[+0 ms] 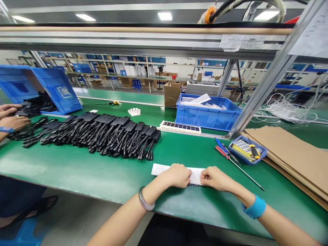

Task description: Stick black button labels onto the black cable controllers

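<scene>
A white paper strip (196, 173) lies on the green table (102, 177) near its front edge. My left hand (176, 175) rests curled on the strip's middle, fingers pinched together at it. My right hand (216, 178) is curled the same way just to the right, pinching the strip's right end. A dark edge shows under the strip between my hands; I cannot make out what it is. My left wrist carries a grey bangle, my right a blue band.
A long row of black cable adapters (102, 133) lies to the left. A co-worker's hands (11, 118) work by a tipped blue bin (55, 89). Screwdrivers (225, 152), a small blue tray (247, 149), cardboard sheets (294, 157), a blue crate (207, 116) and a label sheet (180, 126) sit on the right.
</scene>
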Tool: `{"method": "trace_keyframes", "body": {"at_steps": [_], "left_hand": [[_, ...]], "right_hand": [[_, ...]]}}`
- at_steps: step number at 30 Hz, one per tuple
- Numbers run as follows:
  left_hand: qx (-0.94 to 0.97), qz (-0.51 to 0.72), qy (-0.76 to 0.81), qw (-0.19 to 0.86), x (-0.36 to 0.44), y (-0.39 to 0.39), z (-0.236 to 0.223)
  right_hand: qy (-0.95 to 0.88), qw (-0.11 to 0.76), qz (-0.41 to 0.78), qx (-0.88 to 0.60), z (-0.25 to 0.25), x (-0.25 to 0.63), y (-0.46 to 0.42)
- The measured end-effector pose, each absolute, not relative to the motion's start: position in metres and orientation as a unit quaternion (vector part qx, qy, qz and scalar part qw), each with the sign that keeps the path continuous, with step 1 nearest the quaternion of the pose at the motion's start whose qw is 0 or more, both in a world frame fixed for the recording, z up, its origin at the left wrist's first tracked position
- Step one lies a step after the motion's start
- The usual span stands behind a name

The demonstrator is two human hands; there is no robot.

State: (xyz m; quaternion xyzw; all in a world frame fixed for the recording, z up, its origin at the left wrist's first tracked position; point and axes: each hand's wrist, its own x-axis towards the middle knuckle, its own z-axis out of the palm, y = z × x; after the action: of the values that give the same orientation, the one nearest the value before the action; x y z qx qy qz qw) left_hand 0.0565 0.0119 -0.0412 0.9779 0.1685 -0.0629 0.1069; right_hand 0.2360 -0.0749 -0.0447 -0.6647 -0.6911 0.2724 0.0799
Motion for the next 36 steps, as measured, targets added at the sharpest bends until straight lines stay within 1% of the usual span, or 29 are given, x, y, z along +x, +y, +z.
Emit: {"method": "trace_keyframes", "body": {"at_steps": [6,11,13,18,24,27,31,33,36], "left_hand": [[0.985,-0.007,0.137,0.1,0.072,0.005,-0.049],[0.986,0.008,0.142,0.085,0.076,0.001,-0.056],[0.986,0.005,0.145,0.082,0.078,0.002,-0.056],[0.986,-0.012,0.142,0.083,0.079,0.005,-0.05],[0.987,-0.003,0.143,0.073,0.091,0.0,-0.051],[0.986,-0.01,0.155,0.066,0.102,-0.002,-0.055],[0.984,-0.03,0.163,0.069,0.11,0.0,-0.059],[0.983,-0.034,0.165,0.072,0.11,0.002,-0.06],[0.983,-0.035,0.164,0.079,0.11,0.004,-0.063]], "right_hand": [[-0.699,0.079,0.285,-0.652,-0.047,0.241,-0.079],[-0.695,0.073,0.219,-0.681,-0.047,0.241,-0.08],[-0.695,0.075,0.21,-0.683,-0.047,0.243,-0.081],[-0.716,0.061,0.25,-0.649,-0.042,0.258,-0.086],[-0.707,0.062,0.215,-0.671,-0.049,0.261,-0.092],[-0.704,0.064,0.248,-0.662,-0.048,0.267,-0.092],[-0.708,0.041,0.299,-0.639,-0.041,0.28,-0.088],[-0.707,0.035,0.293,-0.642,-0.039,0.281,-0.087],[-0.706,0.039,0.246,-0.663,-0.042,0.276,-0.09]]}}
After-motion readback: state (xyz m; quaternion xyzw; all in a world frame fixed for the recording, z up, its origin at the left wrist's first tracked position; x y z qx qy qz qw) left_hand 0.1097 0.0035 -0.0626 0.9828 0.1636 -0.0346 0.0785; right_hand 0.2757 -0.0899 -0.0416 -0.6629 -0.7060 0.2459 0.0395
